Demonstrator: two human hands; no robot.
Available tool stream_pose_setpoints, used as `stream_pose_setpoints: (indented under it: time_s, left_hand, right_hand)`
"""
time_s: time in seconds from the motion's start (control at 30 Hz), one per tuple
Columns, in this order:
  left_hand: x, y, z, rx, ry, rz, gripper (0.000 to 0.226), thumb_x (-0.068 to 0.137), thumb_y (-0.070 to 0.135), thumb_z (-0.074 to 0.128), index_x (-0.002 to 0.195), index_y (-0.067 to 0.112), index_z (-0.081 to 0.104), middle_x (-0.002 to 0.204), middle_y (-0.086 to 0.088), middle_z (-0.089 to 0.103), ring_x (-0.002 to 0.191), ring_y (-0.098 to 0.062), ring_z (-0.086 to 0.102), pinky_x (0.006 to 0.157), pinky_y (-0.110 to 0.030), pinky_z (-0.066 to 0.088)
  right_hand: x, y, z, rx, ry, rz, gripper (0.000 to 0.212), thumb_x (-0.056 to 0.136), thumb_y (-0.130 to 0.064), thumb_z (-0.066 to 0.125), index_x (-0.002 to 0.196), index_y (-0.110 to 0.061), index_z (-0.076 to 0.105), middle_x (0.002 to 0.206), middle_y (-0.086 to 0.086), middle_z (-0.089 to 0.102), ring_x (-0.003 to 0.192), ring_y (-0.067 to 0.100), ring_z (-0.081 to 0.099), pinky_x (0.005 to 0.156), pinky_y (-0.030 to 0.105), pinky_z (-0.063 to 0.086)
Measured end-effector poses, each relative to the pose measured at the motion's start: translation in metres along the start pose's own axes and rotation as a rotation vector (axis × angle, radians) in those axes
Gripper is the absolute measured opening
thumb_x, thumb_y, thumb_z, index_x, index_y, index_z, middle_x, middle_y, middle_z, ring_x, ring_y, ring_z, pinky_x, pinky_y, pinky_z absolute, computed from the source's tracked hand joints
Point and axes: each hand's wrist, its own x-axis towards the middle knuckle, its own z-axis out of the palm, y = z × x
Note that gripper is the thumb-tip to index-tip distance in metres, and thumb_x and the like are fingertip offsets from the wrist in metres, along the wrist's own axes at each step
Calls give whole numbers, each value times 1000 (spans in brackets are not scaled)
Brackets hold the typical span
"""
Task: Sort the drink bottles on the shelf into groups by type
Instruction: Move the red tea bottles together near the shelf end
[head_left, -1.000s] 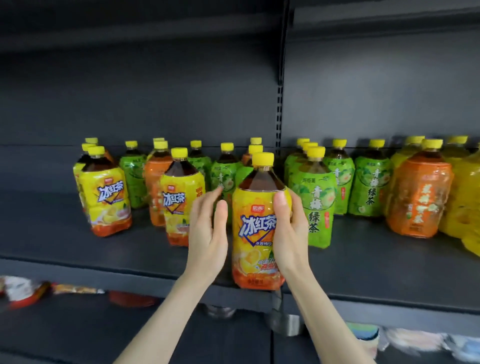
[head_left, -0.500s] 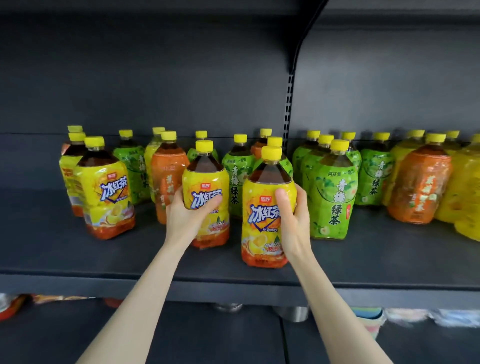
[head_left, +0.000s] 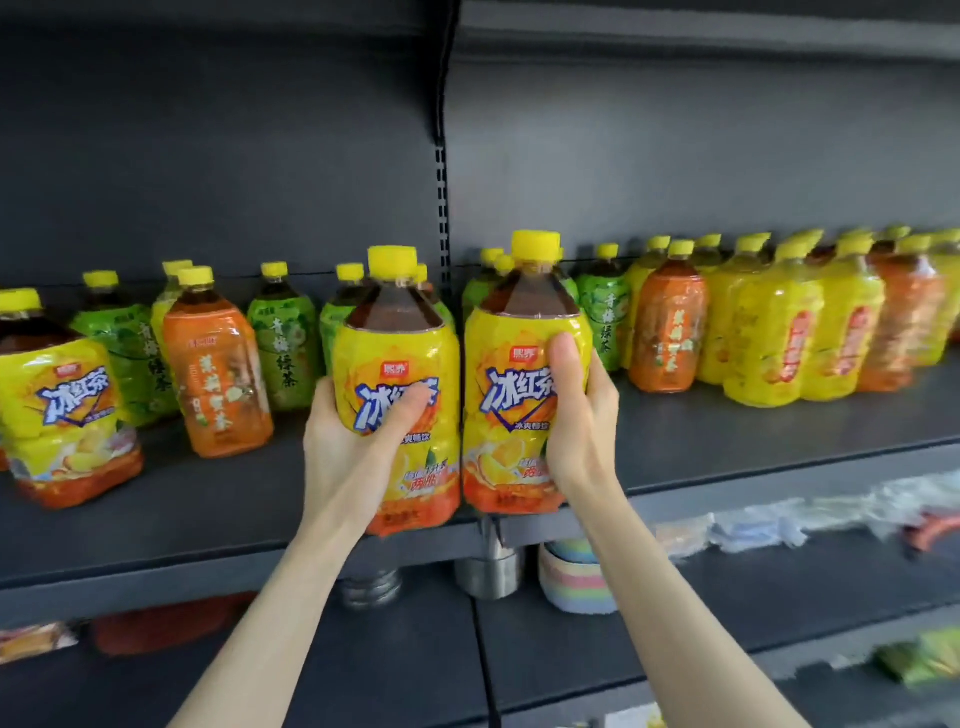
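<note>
My left hand (head_left: 353, 441) grips a yellow-labelled iced black tea bottle (head_left: 397, 364), held in front of the dark shelf (head_left: 208, 519) with its base past the front edge. My right hand (head_left: 576, 421) grips a second bottle of the same kind (head_left: 514, 364) right beside it. A third iced black tea bottle (head_left: 57, 405) stands at the far left. Behind are green tea bottles (head_left: 280, 343) and an orange-labelled tea bottle (head_left: 218, 374). To the right stand another orange bottle (head_left: 667, 332) and several yellow bottles (head_left: 774, 343).
A slotted metal upright (head_left: 441, 208) divides the shelf's back panel. On the lower shelf sit a metal cup (head_left: 488, 571), stacked pastel bowls (head_left: 576, 582), wrapped packets (head_left: 779, 525) and a green packet (head_left: 924, 660). The shelf front between the left bottles and my hands is bare.
My left hand has closed on the second iced black tea bottle. Both bottles now sit side by side and closer to the shelf's front edge. My view has shifted left and nearer.
</note>
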Motion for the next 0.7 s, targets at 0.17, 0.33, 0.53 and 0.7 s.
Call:
stream_pose_setpoints:
  time_s: [0.17, 0.33, 0.53, 0.7]
  left_hand:
    - [-52, 39, 89, -107, -109, 11, 64, 55, 63, 77, 105, 26, 59, 92, 14, 71, 85, -1, 67, 71, -21, 50]
    - [-130, 58, 200, -200, -232, -22, 59, 54, 67, 66, 100, 31, 60, 93, 14, 72, 88, -4, 68, 79, -31, 53]
    - [-196, 86, 324, -282, -385, -49, 62, 56, 67, 66, 104, 27, 62, 94, 11, 72, 88, -8, 69, 78, -35, 55]
    - [-205, 104, 419, -354, -501, -19, 46, 70, 55, 69, 108, 30, 60, 96, 15, 72, 88, -3, 68, 72, -22, 53]
  right_hand:
    - [-3, -33, -114, -44, 109, -28, 70, 76, -72, 51, 115, -16, 64, 109, 3, 71, 100, 16, 68, 85, 34, 55]
    - [-23, -66, -257, -137, 229, -19, 69, 69, -75, 49, 103, -17, 66, 98, 4, 74, 91, 19, 70, 79, 38, 57]
    - [-27, -97, -396, -226, 375, -25, 65, 69, -74, 48, 95, -19, 68, 90, 3, 74, 85, 18, 71, 79, 42, 57]
    - [4, -107, -479, -224, 435, -70, 65, 69, -73, 47, 99, -19, 66, 91, 3, 74, 81, 12, 71, 66, 24, 55]
